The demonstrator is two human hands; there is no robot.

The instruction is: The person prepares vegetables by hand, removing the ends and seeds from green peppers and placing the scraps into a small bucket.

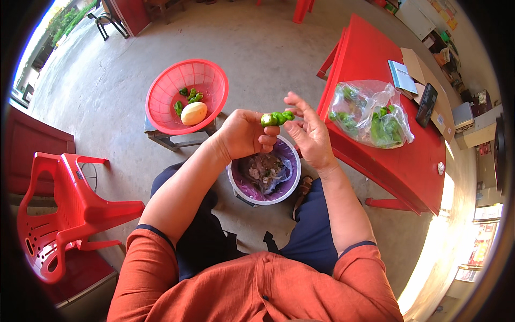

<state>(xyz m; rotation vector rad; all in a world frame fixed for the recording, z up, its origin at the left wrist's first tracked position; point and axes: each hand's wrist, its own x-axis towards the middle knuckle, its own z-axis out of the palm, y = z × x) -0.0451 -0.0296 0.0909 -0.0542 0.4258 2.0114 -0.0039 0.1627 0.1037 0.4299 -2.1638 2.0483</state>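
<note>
Between my hands is a wrinkled green pepper [277, 118], its pale cut end facing left. My left hand [251, 131] grips it near that end with thumb and fingers. At the pepper's other end, my right hand [307, 131] has its thumb and fingers spread around the tip; whether they touch it I cannot tell. Below them on the floor stands a round bin [297, 177] with a purple inside, holding a plastic bag and scraps. Ahead to the left, a red plastic basket [161, 94] holds a peeled potato [194, 113] and several green peppers [196, 97].
The basket rests on a small stool [161, 137]. On the red table [362, 52] at right lie a clear plastic bag of green peppers [384, 129], a phone [426, 105], a booklet [402, 75] and cardboard [414, 64]. A red plastic chair [76, 193] stands at left.
</note>
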